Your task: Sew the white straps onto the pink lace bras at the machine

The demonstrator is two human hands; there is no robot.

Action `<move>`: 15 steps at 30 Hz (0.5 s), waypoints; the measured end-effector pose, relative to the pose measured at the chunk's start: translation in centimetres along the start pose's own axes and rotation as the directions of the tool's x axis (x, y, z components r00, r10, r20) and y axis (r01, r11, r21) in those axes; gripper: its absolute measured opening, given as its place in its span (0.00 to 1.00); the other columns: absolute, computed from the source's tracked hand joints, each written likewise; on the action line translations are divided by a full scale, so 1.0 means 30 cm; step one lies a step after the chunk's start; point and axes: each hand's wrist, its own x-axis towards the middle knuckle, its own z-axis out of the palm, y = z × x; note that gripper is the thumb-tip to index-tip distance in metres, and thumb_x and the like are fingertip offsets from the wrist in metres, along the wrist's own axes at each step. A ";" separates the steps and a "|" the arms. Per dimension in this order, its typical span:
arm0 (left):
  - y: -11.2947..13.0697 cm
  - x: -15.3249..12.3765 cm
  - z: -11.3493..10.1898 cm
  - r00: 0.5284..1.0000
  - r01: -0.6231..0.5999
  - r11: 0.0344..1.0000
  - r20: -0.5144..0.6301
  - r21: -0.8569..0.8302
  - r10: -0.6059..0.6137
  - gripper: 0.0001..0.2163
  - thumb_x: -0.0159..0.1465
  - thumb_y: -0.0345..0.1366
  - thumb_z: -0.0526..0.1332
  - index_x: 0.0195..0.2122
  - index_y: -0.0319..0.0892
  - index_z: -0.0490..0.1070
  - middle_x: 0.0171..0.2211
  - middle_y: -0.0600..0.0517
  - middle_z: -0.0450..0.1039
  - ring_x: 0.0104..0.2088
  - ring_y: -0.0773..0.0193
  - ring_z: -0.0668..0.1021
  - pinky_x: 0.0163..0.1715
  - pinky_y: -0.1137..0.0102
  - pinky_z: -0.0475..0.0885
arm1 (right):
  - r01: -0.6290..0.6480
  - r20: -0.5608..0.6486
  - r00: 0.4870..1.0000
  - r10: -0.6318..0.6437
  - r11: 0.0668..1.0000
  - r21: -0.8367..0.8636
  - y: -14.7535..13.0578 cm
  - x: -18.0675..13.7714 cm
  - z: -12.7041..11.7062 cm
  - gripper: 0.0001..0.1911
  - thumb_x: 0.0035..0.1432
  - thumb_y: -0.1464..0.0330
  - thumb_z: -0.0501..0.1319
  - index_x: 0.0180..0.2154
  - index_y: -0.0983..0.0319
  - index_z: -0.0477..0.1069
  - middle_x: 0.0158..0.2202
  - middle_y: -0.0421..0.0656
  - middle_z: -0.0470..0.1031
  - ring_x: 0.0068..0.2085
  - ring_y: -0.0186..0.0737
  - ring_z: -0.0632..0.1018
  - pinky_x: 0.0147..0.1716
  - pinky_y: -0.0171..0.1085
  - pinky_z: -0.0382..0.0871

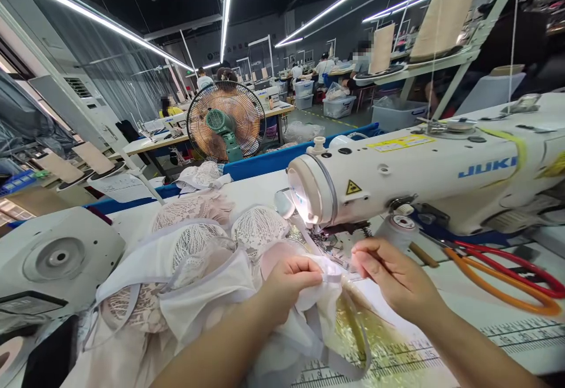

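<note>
My left hand (285,288) pinches the edge of a white bra (324,302) between thumb and fingers, just in front of the sewing machine's lit needle area. A pale strap from it hangs in a loop over the table. My right hand (392,276) is raised a little to the right, apart from the bra's edge, its thumb and fingertips pressed together. Whatever is between those fingertips is too small to make out. Several white lace bras (198,252) lie heaped to the left of my hands, partly behind my left forearm.
The white sewing machine (406,170) spans the right side. Near my right hand are a thread spool (401,229) and scissors (503,270) with red and orange handles. Ruler markings (507,332) run along the front. A fan (226,122) stands beyond the table; people work farther back.
</note>
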 end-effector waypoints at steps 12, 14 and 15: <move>0.002 -0.002 0.003 1.000 -0.015 1.000 -0.006 0.018 0.015 0.10 0.44 0.38 0.62 0.17 0.39 0.61 0.18 0.57 0.56 0.22 0.71 0.57 0.25 0.72 0.49 | 0.254 -0.007 0.958 -0.288 0.855 -0.453 0.032 -0.005 -0.120 0.08 0.57 0.65 0.51 0.33 0.57 0.67 0.22 0.41 0.71 0.24 0.40 0.73 0.26 0.37 0.64; 0.003 -0.002 0.003 1.000 -0.022 0.999 -0.004 0.030 0.022 0.10 0.45 0.37 0.61 0.17 0.39 0.61 0.18 0.57 0.56 0.22 0.71 0.57 0.25 0.72 0.49 | 0.233 -0.024 0.961 -0.274 0.859 -0.455 0.037 -0.006 -0.135 0.08 0.57 0.63 0.52 0.32 0.57 0.67 0.21 0.41 0.71 0.24 0.40 0.73 0.26 0.37 0.64; 0.003 -0.002 0.002 1.000 -0.022 0.999 -0.004 0.034 0.022 0.09 0.45 0.36 0.61 0.17 0.39 0.61 0.18 0.57 0.55 0.22 0.71 0.57 0.25 0.72 0.48 | 0.217 -0.035 0.965 -0.261 0.863 -0.457 0.035 -0.005 -0.142 0.08 0.56 0.62 0.52 0.31 0.57 0.68 0.21 0.41 0.71 0.24 0.40 0.73 0.26 0.37 0.64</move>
